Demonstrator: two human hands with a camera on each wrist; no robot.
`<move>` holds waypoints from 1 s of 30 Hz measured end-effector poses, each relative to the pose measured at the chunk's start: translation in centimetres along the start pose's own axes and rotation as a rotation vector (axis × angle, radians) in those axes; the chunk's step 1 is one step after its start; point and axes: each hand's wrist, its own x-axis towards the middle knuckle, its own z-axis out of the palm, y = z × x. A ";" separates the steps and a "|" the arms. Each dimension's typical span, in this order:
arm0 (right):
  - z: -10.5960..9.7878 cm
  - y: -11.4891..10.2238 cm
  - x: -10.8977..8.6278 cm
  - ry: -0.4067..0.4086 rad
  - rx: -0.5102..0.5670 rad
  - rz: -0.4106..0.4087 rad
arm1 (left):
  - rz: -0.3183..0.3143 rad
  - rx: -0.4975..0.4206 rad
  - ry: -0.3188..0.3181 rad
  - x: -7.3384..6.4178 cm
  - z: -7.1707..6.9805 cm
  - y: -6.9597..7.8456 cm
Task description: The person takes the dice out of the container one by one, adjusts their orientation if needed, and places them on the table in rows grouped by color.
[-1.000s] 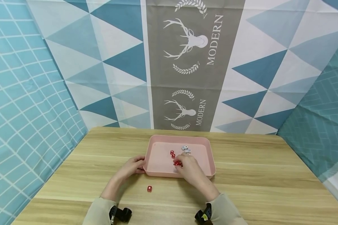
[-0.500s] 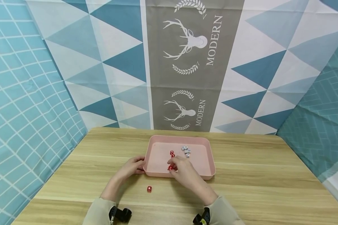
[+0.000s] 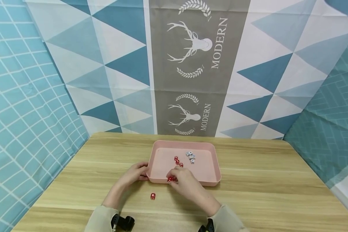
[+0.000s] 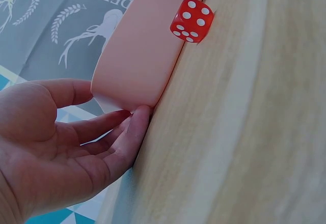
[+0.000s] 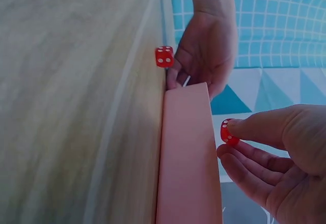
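Observation:
My right hand (image 3: 185, 183) pinches a red die (image 5: 229, 132) between thumb and fingers, over the front rim of a shallow pink tray (image 3: 162, 158). My left hand (image 4: 66, 142) grips the tray's front left corner, thumb at the rim and fingers low on the wall. Inside the tray, 3 red dice (image 3: 177, 162) lie in a short slanting row. Several white dice (image 3: 190, 157) are clustered to their right. Another red die (image 3: 152, 196) sits on the table in front of the tray, also seen in both wrist views.
The tray stands on a wooden table (image 3: 258, 180) near its back edge. Behind it hangs a patterned cloth (image 3: 127, 80) with triangles and deer heads. Blue grid cloth (image 3: 32, 96) closes off the left side, teal cloth (image 3: 330, 129) the right.
The right hand has moved left and toward the person with the red die, from inside the tray to its front rim. A third red die has come into view there. The left hand stays put.

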 end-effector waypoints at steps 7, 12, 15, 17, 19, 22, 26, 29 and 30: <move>0.6 -0.6 -0.2 -0.028 0.011 -0.017 | 0.009 -0.002 -0.012 0.1 0.0 0.0; 1.3 -1.2 -0.1 -0.050 0.017 -0.053 | 0.006 0.000 -0.003 -0.2 -0.1 -0.1; 1.6 -1.4 0.0 -0.063 -0.017 -0.072 | 0.011 0.001 -0.005 -0.1 -0.2 0.0; 1.8 -1.4 0.0 -0.080 -0.034 -0.080 | 0.012 0.002 -0.005 -0.1 -0.2 0.0; 2.1 -1.5 0.1 -0.099 -0.048 -0.088 | 0.012 0.003 -0.003 -0.1 -0.2 0.1; 2.3 -1.5 0.1 -0.123 -0.043 -0.088 | 0.013 0.001 -0.012 -0.1 -0.2 0.2; 2.6 -1.7 0.0 -0.142 -0.035 -0.086 | 0.009 -0.004 -0.021 -0.2 -0.2 0.2; 2.8 -1.8 0.0 -0.155 -0.047 -0.096 | 0.007 -0.008 -0.016 -0.2 -0.2 0.2; 2.9 -1.8 0.0 -0.159 -0.051 -0.100 | 0.008 -0.008 -0.017 -0.2 -0.2 0.1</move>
